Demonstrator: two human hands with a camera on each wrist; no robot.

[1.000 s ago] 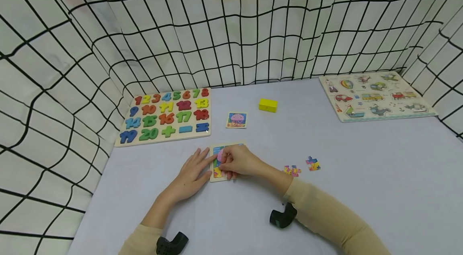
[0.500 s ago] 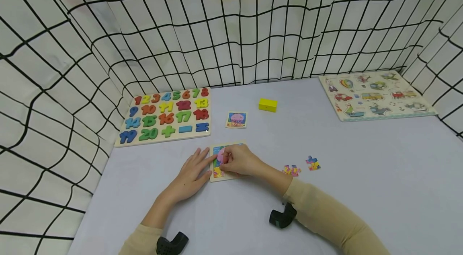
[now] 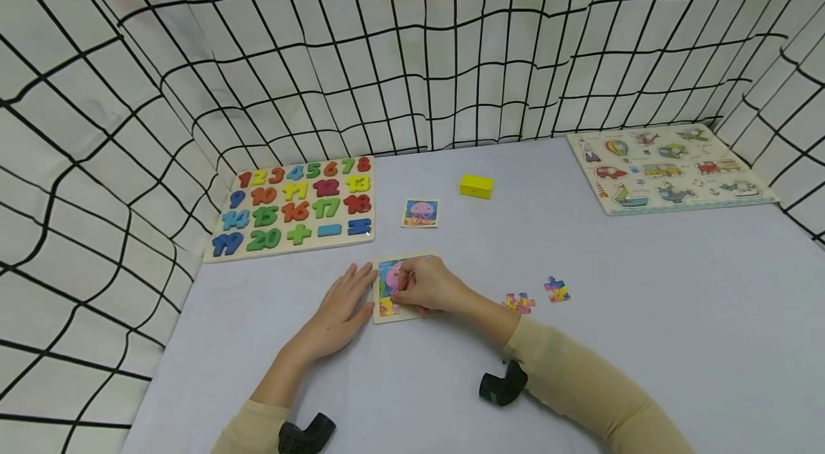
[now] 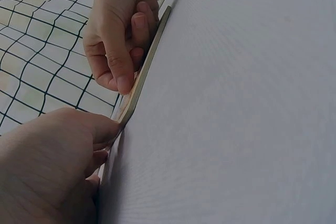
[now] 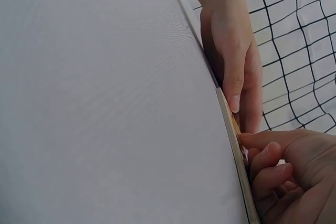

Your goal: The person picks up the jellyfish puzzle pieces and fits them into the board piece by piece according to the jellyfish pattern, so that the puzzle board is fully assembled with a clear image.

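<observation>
In the head view a small wooden jigsaw board [image 3: 390, 320] lies flat on the white table, with colourful pieces in its left part. My left hand [image 3: 341, 309] rests at the board's left edge, fingers spread and fairly straight. Above the board, my right hand [image 3: 428, 284] has thumb and index finger brought together, pinching a jigsaw piece low over the picture; the hand mostly hides the piece and covers the board's right part. In the right wrist view the index fingertip is right at the board [image 5: 234, 145], with the other fingers curled.
Loose jigsaw pieces [image 3: 519, 303] and another jigsaw piece [image 3: 557, 290] lie right of the board. Behind it are a jellyfish picture card [image 3: 421, 213] and a yellow block [image 3: 476, 186]. A number puzzle [image 3: 290, 210] stands back left, a vehicle puzzle [image 3: 670, 171] back right. Black netting surrounds the table.
My left index finger has drawn back from the picture to the board's left edge. My right hand stays over the board, its lower fingers tucked in more than a second ago.
</observation>
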